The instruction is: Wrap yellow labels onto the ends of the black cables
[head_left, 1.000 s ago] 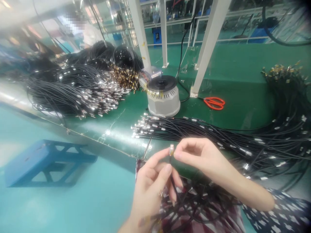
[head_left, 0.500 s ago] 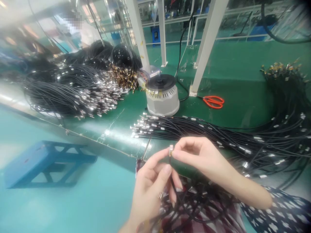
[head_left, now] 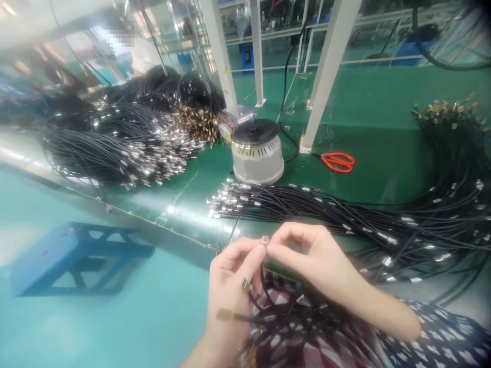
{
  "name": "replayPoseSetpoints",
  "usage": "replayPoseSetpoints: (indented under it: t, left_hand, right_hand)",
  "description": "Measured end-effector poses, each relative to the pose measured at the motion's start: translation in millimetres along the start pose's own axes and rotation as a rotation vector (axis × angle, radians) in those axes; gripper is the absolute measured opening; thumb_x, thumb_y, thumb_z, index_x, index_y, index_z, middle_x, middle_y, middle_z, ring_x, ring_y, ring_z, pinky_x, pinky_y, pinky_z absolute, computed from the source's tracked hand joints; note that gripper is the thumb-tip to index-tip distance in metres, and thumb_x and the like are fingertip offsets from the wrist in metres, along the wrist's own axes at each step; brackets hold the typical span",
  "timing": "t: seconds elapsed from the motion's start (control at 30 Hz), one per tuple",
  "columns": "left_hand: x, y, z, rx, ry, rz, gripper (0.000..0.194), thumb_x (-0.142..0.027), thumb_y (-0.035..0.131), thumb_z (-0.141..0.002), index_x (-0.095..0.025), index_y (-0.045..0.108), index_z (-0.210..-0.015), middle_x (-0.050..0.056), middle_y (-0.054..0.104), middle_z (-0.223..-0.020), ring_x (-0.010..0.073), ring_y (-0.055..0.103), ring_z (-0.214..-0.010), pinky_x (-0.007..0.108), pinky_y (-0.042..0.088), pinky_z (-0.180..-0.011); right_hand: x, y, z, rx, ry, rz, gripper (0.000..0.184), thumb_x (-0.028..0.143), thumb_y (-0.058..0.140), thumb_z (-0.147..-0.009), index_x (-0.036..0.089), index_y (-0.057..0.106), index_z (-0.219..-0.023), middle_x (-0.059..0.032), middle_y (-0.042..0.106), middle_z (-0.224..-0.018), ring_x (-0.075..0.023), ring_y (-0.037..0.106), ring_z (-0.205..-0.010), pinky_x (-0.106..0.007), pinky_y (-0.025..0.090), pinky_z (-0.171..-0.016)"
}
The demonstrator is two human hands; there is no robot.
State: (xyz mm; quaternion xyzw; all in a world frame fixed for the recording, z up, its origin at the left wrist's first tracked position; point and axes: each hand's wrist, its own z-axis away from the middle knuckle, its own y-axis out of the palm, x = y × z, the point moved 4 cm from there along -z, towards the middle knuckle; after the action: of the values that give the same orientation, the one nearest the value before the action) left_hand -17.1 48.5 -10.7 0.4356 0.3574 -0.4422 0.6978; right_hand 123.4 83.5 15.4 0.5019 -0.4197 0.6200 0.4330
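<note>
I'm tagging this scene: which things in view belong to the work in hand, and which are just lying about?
Work in hand, it seems:
connector between left hand and right hand
lap cables
table cables

Apparently lying about:
scissors
stool
white machine (use unclear)
</note>
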Motion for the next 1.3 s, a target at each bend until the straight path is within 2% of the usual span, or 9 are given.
replayPoseSetpoints:
  t: [0.13, 0.27, 0.37, 0.53, 0.73, 0.93, 1.1, 1.2, 1.3]
  left_hand:
    - [-0.5, 1.4, -0.5, 0.039, -0.005, -0.016, 0.021, -0.034, 0.078, -0.074, -0.018, 0.070, -0.085, -0.003, 0.063, -0.059, 0.0009, 0.037, -0.037, 0.012, 0.030, -0.037]
    - [0.1, 4.2, -1.6, 0.076, -0.045, 0.062, 0.028, -0.025, 0.086, -0.063, -0.018, 0.064, -0.079, -0.003, 0.064, -0.064, -0.0007, 0.038, -0.038, 0.009, 0.024, -0.034]
    - [1.0, 3.8, -2.0, 0.067, -0.101, 0.038, 0.031, -0.024, 0.087, -0.060, -0.016, 0.058, -0.069, -0.006, 0.059, -0.056, -0.0011, 0.037, -0.036, 0.009, 0.024, -0.034]
    - [0.2, 2.5, -1.5, 0.021, -0.123, -0.026, 0.028, -0.027, 0.085, -0.062, -0.016, 0.059, -0.065, -0.009, 0.048, -0.039, 0.0008, 0.036, -0.030, 0.010, 0.024, -0.032]
    - [5.2, 4.5, -3.7, 0.080, -0.087, 0.009, 0.027, -0.030, 0.084, -0.064, -0.013, 0.063, -0.064, 0.001, 0.068, -0.058, 0.0004, 0.042, -0.031, 0.011, 0.028, -0.032]
    - [10.0, 6.6, -6.0, 0.196, -0.125, 0.048, 0.027, -0.031, 0.080, -0.070, -0.013, 0.062, -0.065, 0.003, 0.070, -0.060, 0.0005, 0.044, -0.030, 0.011, 0.026, -0.033]
    - [11.3, 9.1, -7.6, 0.250, -0.175, 0.038, 0.028, -0.030, 0.084, -0.066, -0.014, 0.062, -0.071, -0.003, 0.063, -0.057, 0.0006, 0.042, -0.035, 0.010, 0.028, -0.034]
    - [10.8, 8.0, -9.3, 0.200, -0.158, 0.036, 0.033, -0.027, 0.090, -0.057, -0.014, 0.061, -0.067, -0.005, 0.060, -0.054, 0.0002, 0.042, -0.036, 0.009, 0.030, -0.034]
    - [10.7, 5.5, -10.7, 0.191, -0.111, 0.041, 0.032, -0.026, 0.091, -0.056, -0.013, 0.062, -0.061, -0.005, 0.061, -0.049, 0.0006, 0.044, -0.032, 0.010, 0.030, -0.032]
  right_hand:
    - [0.2, -1.2, 1.4, 0.043, -0.023, 0.019, 0.014, 0.023, 0.065, -0.082, 0.017, 0.068, -0.070, -0.0001, 0.070, -0.072, -0.0146, 0.062, -0.071, -0.026, 0.048, -0.071]
    - [0.3, -3.5, 1.1, 0.038, -0.022, 0.043, 0.011, 0.022, 0.066, -0.081, 0.018, 0.068, -0.071, -0.0013, 0.071, -0.073, -0.0163, 0.063, -0.073, -0.028, 0.049, -0.073]
    - [0.5, -4.8, 1.1, 0.027, -0.025, 0.049, 0.010, 0.024, 0.068, -0.080, 0.018, 0.069, -0.071, -0.0018, 0.072, -0.074, -0.0177, 0.064, -0.075, -0.029, 0.049, -0.072]
    - [1.1, -5.9, 1.0, 0.013, -0.051, 0.053, 0.010, 0.023, 0.069, -0.079, 0.019, 0.070, -0.070, -0.0012, 0.073, -0.075, -0.0179, 0.065, -0.075, -0.029, 0.050, -0.073]
    - [0.9, -6.4, -2.1, 0.053, 0.003, 0.021, 0.013, 0.022, 0.069, -0.079, 0.018, 0.070, -0.067, -0.0009, 0.073, -0.069, -0.0168, 0.064, -0.071, -0.028, 0.048, -0.071]
    - [-3.3, -5.6, -5.6, 0.155, 0.049, -0.122, 0.014, 0.022, 0.069, -0.078, 0.017, 0.064, -0.065, 0.0003, 0.066, -0.057, -0.0152, 0.060, -0.060, -0.029, 0.048, -0.064]
    - [-3.1, -4.0, -1.2, 0.024, -0.019, 0.009, 0.016, 0.021, 0.065, -0.080, 0.018, 0.062, -0.066, 0.0005, 0.065, -0.064, -0.0139, 0.058, -0.064, -0.026, 0.046, -0.064]
    - [0.0, -2.1, 4.8, -0.046, -0.079, 0.124, 0.012, 0.018, 0.065, -0.079, 0.018, 0.062, -0.068, 0.0004, 0.066, -0.070, -0.0140, 0.059, -0.067, -0.025, 0.046, -0.063]
    - [4.9, -2.4, 6.1, -0.052, -0.151, 0.159, 0.014, 0.017, 0.067, -0.077, 0.018, 0.061, -0.064, 0.0014, 0.063, -0.066, -0.0129, 0.057, -0.063, -0.024, 0.045, -0.061]
